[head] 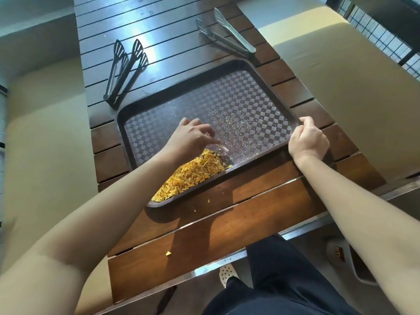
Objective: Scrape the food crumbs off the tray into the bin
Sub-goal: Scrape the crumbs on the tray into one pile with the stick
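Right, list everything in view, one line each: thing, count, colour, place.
tray: one, dark brown with checkered base, middle of table, angled
crumb pile: one, orange-yellow, near corner of tray
fine crumbs: many, pale, scattered on tray's right half
stray crumbs: a few, yellow, on table nearer than tray
black tongs: two pairs, far left of tray
metal tongs: two pairs, silver, far right
table: one, brown slatted wood
left hand: over tray above pile, fingers blurred
right hand: grips tray's right corner
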Available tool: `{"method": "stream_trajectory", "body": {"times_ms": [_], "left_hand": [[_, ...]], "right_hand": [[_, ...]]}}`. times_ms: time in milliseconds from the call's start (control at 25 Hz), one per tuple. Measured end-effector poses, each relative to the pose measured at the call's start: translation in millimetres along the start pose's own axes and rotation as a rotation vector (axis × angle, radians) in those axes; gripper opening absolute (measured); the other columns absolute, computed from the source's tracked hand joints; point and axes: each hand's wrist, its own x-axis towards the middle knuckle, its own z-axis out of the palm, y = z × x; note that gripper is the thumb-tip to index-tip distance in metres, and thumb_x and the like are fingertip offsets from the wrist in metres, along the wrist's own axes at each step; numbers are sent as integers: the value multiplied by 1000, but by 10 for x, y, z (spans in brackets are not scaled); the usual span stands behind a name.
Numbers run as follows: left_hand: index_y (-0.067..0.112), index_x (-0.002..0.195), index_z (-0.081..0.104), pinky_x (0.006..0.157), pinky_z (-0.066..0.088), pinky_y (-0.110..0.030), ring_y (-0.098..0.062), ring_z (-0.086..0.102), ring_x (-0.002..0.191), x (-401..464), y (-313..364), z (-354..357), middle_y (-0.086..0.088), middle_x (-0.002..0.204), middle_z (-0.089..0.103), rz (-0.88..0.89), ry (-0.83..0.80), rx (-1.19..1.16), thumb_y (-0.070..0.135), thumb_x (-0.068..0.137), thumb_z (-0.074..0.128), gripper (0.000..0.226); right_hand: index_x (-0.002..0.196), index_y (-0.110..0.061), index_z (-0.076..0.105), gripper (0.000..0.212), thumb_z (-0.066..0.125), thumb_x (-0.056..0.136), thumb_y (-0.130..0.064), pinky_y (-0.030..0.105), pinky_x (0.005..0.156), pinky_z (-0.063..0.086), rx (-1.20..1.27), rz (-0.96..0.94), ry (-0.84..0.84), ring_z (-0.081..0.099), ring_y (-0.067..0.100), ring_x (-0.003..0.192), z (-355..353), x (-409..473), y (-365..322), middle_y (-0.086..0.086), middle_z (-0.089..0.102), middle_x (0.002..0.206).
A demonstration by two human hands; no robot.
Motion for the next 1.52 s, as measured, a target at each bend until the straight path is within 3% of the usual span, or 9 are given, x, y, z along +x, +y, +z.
{"method": "stream_trajectory", "body": {"times_ms": [80, 160, 440, 600, 720, 960, 1200, 1360, 1520], "left_hand": [[40, 112, 64, 79, 28, -32, -17, 51, 102, 105, 39, 56, 8, 116, 63, -151, -38, -45, 20, 91, 55, 30], [39, 113, 63, 82, 29, -33, -16, 49, 106, 162, 57, 103, 9, 117, 62, -189, -100, -81, 20, 91, 54, 30], [42, 107, 66, 75, 20, -29, -17, 51, 96, -99, -56, -37, 9, 109, 64, 69, -193, -32, 19, 89, 59, 30], [41, 111, 64, 76, 22, -29, -18, 50, 96, -7, 59, -43, 8, 114, 64, 39, -97, 12, 20, 90, 57, 31], [45, 116, 60, 78, 18, -28, -17, 47, 100, 104, 277, 41, 12, 121, 59, 76, -138, 39, 22, 94, 49, 33], [43, 103, 68, 74, 25, -33, -18, 53, 87, -106, 21, -23, 11, 102, 67, 163, -133, 3, 18, 86, 62, 31], [41, 110, 64, 76, 22, -29, -18, 48, 98, 80, 93, 58, 10, 116, 62, -49, -85, -15, 19, 92, 54, 31], [40, 108, 66, 75, 22, -30, -21, 50, 95, -3, 62, 74, 7, 111, 64, 33, -108, -16, 12, 89, 57, 35], [39, 100, 70, 73, 33, -36, -23, 56, 88, -195, -48, 21, 7, 100, 67, 108, -25, 53, 11, 80, 68, 35]], "right_hand": [[121, -11, 56, 36, 31, 96, -16, 38, 84, 46, -3, 6, -3, 61, 40, 98, -10, 1, 1, 22, 68, 106], [121, -11, 56, 35, 31, 97, -15, 38, 84, 46, -6, 9, -3, 61, 40, 98, -3, 2, 7, 21, 68, 106], [120, -10, 56, 34, 32, 96, -14, 39, 83, 46, -3, 4, -4, 61, 41, 96, 1, 9, 7, 23, 68, 104], [120, -12, 56, 34, 33, 95, -15, 40, 83, 45, -4, 18, -16, 60, 42, 96, 17, 24, 16, 23, 68, 103], [120, -12, 56, 34, 32, 95, -15, 39, 83, 45, -5, 17, -19, 61, 41, 97, 19, 30, 29, 22, 68, 103], [120, -11, 57, 34, 32, 96, -15, 39, 83, 46, 7, 9, -8, 61, 41, 96, 23, 23, 24, 22, 69, 104], [121, -12, 56, 35, 32, 96, -15, 39, 84, 46, -1, 13, -9, 61, 41, 98, 20, 23, 23, 22, 68, 105], [122, -11, 57, 35, 32, 96, -15, 38, 84, 46, 3, 16, -2, 61, 40, 98, 12, 17, 15, 22, 68, 105], [120, -11, 57, 35, 32, 96, -15, 37, 84, 46, 8, 15, 7, 61, 40, 98, 13, 6, 11, 22, 69, 105]]}}
